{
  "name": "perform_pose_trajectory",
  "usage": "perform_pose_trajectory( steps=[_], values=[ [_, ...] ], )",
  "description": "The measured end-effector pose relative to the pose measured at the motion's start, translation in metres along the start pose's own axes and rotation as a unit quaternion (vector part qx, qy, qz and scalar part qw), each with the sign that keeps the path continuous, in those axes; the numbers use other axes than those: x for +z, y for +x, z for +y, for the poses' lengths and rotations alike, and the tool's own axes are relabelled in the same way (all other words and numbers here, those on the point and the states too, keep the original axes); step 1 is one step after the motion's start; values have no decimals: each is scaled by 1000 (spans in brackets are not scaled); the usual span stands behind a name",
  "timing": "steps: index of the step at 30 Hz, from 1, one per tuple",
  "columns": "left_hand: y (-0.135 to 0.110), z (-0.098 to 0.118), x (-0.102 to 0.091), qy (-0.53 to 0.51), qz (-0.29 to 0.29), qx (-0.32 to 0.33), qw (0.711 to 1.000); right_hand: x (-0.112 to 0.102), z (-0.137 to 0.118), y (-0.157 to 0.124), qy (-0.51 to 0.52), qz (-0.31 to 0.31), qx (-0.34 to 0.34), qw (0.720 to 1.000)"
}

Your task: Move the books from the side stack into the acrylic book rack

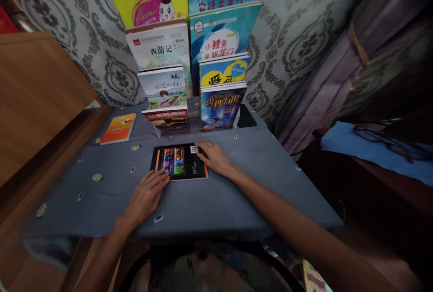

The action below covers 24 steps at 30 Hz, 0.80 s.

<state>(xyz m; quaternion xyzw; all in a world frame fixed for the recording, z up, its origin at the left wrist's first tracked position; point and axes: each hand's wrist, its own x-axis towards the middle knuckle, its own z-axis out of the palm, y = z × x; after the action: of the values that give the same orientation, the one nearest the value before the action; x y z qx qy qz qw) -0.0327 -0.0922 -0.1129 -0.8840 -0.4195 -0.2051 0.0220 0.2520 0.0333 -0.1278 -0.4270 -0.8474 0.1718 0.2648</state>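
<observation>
A black book (178, 161) lies flat on the grey tablecloth (237, 192), back cover up, with colourful pictures and a white barcode label. My left hand (149, 192) rests at its near left corner, fingers stretched out and touching the edge. My right hand (213, 156) lies flat on its right edge, fingers spread and reaching toward the barcode label. Neither hand grips anything.
Behind the black book, a tiered stand (192, 120) shows several upright books in two columns against the patterned wall. An orange book (118, 128) lies at the left. A black phone (246, 117) lies right of the stand. A wooden cabinet (34, 93) stands left, blue cloth (372, 152) right.
</observation>
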Motion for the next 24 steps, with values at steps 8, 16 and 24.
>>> perform_pose_trajectory(
  steps=[8,16,24],
  values=[
    [49,43,21,4,-71,81,994,-1,-2,-1,-3,7,-5,1000],
    [74,64,36,-1,-107,91,990,2,0,0,-6,16,-4,1000],
    [65,58,39,32,-68,0,997,0,0,0,-7,17,-8,1000]
  ],
)
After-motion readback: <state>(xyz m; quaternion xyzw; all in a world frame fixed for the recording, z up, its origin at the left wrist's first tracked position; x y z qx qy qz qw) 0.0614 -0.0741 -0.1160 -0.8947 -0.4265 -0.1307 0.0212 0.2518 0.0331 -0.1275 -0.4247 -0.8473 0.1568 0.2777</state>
